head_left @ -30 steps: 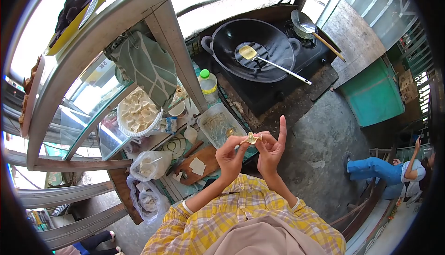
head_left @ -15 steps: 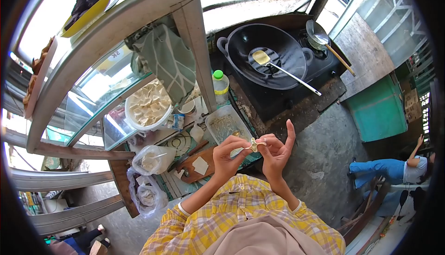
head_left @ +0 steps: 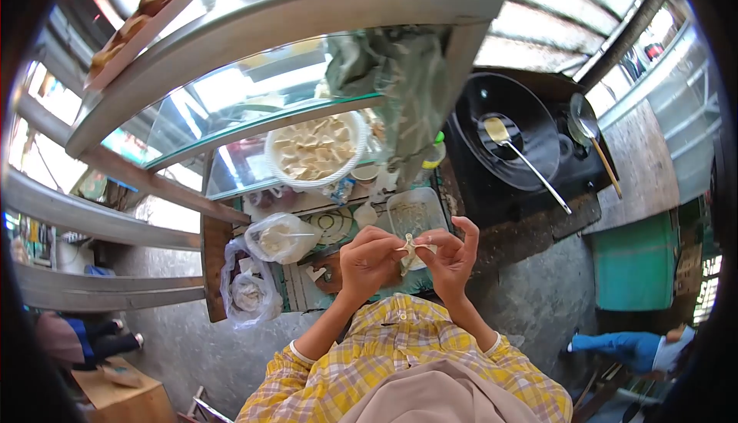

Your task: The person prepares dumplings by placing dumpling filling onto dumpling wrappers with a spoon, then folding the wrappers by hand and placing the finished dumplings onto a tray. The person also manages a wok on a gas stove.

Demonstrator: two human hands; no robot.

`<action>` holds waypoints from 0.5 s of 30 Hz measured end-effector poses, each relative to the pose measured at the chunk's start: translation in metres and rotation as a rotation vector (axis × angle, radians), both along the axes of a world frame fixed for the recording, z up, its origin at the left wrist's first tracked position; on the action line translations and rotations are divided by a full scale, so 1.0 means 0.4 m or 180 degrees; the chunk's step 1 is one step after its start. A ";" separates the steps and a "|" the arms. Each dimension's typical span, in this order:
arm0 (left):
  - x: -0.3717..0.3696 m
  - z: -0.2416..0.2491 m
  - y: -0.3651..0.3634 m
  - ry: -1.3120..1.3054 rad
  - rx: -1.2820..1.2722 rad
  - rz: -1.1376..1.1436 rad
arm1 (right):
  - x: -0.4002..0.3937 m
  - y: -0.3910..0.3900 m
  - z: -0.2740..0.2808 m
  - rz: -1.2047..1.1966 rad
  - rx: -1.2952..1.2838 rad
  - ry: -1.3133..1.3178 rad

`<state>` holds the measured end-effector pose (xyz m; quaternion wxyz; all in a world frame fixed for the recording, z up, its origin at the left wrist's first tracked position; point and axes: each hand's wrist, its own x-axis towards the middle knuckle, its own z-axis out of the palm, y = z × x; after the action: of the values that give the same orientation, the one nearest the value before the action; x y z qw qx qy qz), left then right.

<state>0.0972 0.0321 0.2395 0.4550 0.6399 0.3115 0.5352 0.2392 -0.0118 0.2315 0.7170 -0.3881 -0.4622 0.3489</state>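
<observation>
In front of the yellow checked shirt, my left hand (head_left: pixel 370 264) and my right hand (head_left: pixel 450 260) meet at chest height. Between their fingertips they pinch a small, pale, folded dumpling wrapper (head_left: pixel 409 248), one side each. Whether it has filling inside cannot be seen. Just beyond the hands lies a clear plastic tub (head_left: pixel 416 192) with a pale, smeared residue. My left hand partly covers a brown wooden board (head_left: pixel 328 263), where a white wrapper piece (head_left: pixel 314 272) lies. Farther off, a white bowl (head_left: pixel 270 155) holds many folded dumplings.
Two plastic bags (head_left: pixel 283 237) (head_left: pixel 250 294) of white stuff sit at the counter's left end. At right, a black wok (head_left: pixel 530 127) holds a spatula (head_left: pixel 534 173); a strainer (head_left: pixel 588 127) lies beside it. A cloth (head_left: pixel 415 85) hangs from the glass case. Other people stand far left and right.
My view has turned left, so the counter, bowl and wok sit farther right. Both hands still pinch the dumpling wrapper, which now appears more upright and gathered, and my raised right finger has bent down.
</observation>
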 end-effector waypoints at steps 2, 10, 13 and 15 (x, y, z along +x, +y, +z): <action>-0.037 -0.008 0.010 0.0107 0.0180 0.0341 | -0.022 0.030 0.011 0.0285 -0.0211 0.0127; -0.155 -0.009 0.018 0.0271 -0.0301 0.1376 | -0.104 0.221 -0.009 0.0723 -0.0807 -0.0814; -0.196 -0.050 0.012 0.0159 -0.0622 0.1591 | -0.149 0.373 -0.026 0.0286 -0.0295 -0.1324; -0.208 -0.063 0.003 0.0076 -0.0749 0.1591 | -0.160 0.479 -0.041 -0.0044 0.0250 -0.1632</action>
<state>0.0142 0.0334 0.2144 0.3763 0.4922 0.5251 0.5835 0.1751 0.1797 0.2150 0.5933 -0.4389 -0.6393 0.2160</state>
